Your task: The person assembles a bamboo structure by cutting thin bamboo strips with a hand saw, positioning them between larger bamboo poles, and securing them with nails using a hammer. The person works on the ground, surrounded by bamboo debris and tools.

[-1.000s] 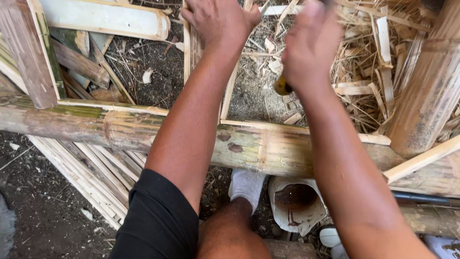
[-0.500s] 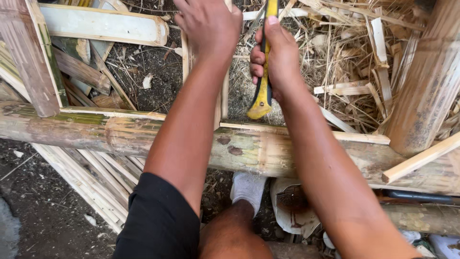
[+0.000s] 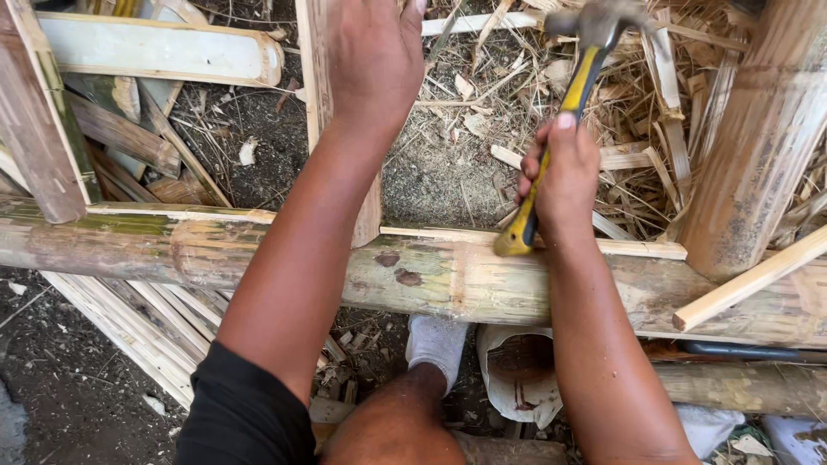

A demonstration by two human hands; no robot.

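The right hand is closed around the yellow-and-black handle of a steel-headed hammer, its grip low on the shaft so the yellow butt end pokes out just above the thick horizontal bamboo pole. Half a second ago the hammer hung lower, with its head out of sight above the top edge; now the head is in view at the top, up and to the right of the pole's middle, so the tool looks to be mid-swing.

The left hand lies closed over the pale upright bamboo slat, which runs down to meet the pole; the forearm hides the joint. That hand has stayed in place across all three moments, which suggests, as a judgement, that it is steadying the slat while the hammer works.

Left of the slat, above the pole, lies a pale split bamboo half-piece. At the pole's right end stands a thick upright bamboo post, with dry bamboo shavings heaped between it and the hammer. Below the pole a white sock rests on dark soil.
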